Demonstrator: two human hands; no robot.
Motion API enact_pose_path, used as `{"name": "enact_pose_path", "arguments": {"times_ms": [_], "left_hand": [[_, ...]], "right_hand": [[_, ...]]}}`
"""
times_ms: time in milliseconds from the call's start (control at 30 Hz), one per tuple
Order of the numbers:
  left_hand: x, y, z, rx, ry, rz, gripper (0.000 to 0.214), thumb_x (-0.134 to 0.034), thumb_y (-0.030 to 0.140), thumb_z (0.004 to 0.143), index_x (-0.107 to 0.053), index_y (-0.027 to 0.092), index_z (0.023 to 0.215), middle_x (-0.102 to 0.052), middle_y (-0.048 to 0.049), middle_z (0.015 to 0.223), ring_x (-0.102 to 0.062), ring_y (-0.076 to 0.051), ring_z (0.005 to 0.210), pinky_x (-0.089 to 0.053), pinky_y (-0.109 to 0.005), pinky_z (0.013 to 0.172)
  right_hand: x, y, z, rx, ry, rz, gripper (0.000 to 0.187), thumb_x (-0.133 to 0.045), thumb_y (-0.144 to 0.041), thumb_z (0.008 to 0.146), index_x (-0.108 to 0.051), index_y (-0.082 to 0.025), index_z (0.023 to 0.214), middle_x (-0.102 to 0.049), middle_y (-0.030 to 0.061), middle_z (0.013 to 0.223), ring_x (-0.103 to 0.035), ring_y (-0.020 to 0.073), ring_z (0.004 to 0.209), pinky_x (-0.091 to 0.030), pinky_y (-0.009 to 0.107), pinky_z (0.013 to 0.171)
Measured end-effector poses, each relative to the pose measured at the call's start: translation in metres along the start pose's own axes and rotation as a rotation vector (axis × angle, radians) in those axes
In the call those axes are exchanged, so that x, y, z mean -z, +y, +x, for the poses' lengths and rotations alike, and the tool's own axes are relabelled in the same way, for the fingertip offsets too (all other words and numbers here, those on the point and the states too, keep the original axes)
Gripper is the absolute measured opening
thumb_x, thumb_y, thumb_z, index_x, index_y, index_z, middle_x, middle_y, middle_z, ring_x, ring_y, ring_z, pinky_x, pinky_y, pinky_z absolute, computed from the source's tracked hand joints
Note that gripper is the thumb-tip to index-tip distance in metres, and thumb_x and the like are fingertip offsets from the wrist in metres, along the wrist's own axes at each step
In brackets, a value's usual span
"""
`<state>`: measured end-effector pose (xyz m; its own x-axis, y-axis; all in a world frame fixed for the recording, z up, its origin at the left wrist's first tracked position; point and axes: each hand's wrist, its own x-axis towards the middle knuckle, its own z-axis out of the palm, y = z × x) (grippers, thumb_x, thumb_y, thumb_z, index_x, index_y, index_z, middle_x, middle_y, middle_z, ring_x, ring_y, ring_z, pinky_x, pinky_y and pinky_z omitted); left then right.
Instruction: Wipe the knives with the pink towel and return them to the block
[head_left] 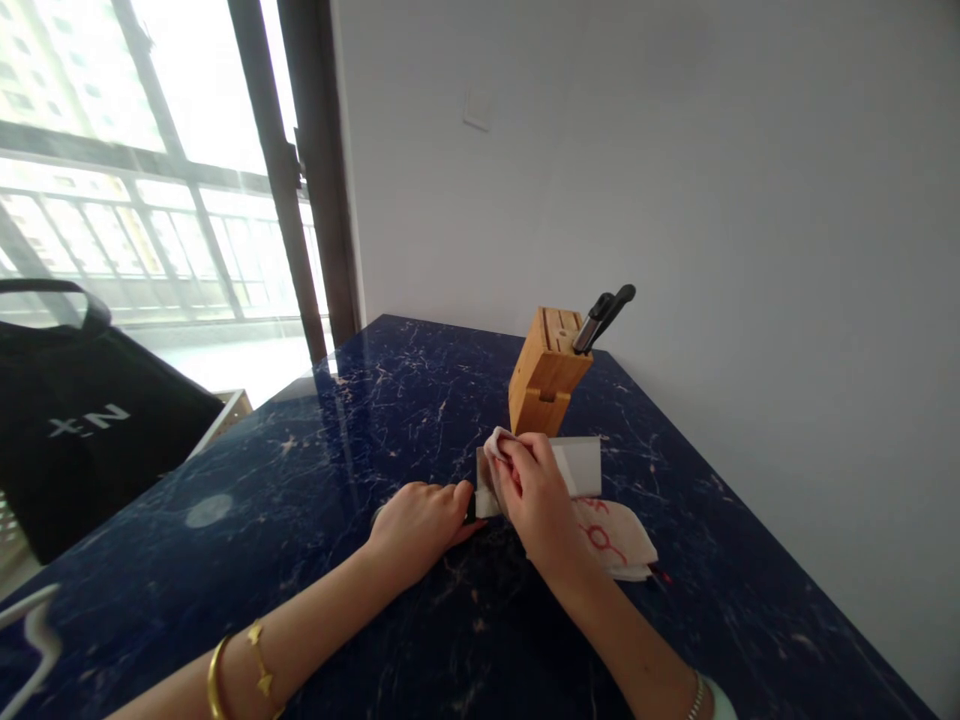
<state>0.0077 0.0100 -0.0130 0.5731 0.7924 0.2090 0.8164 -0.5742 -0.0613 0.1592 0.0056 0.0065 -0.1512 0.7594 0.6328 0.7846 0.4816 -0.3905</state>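
Lying flat under both hands, the cleaver (581, 465) runs left to right, its broad blade pointing right past the right hand (534, 490). The left hand (420, 520) is curled closed over the handle end. The right hand's fingers bunch a white cloth (615, 535) against the blade. Beyond the hands, a knife block (546, 372) stands on the dark blue marbled table (337, 440). A white wall rises to the right of the hands and a window (112, 150) to the left.

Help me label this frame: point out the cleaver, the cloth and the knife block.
cleaver (586, 466), head view, bare flat of its blade.
cloth (619, 540), head view, loose red-printed end.
knife block (544, 378), head view, its wooden side face.
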Motion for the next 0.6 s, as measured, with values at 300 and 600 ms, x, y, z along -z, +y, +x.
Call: {"name": "enact_pose_path", "arguments": {"times_ms": [300, 600], "left_hand": [[0.001, 0.0, 0.001, -0.001, 0.007, -0.014, 0.038, -0.028, 0.048, 0.086, -0.05, 0.017, 0.083, -0.064, -0.0062, 0.068, -0.063, -0.024, 0.062, -0.044, -0.031, 0.053], [-0.002, -0.005, 0.0, 0.059, -0.006, -0.001, 0.038, -0.032, 0.05, 0.084, -0.05, 0.017, 0.091, -0.066, -0.0058, 0.07, -0.063, -0.025, 0.062, -0.044, -0.031, 0.051]], "right_hand": [[-0.002, -0.003, 0.002, 0.067, -0.048, -0.011, 0.021, -0.037, -0.023, 0.087, -0.054, -0.022, 0.1, -0.055, 0.006, 0.092, -0.053, 0.0175, 0.09, -0.044, 0.032, 0.079], [-0.005, -0.002, -0.009, 0.01, -0.224, -0.055, 0.011, -0.043, -0.018, 0.084, -0.054, -0.021, 0.082, -0.056, 0.0033, 0.086, -0.054, 0.0157, 0.083, -0.044, 0.027, 0.071]]}}
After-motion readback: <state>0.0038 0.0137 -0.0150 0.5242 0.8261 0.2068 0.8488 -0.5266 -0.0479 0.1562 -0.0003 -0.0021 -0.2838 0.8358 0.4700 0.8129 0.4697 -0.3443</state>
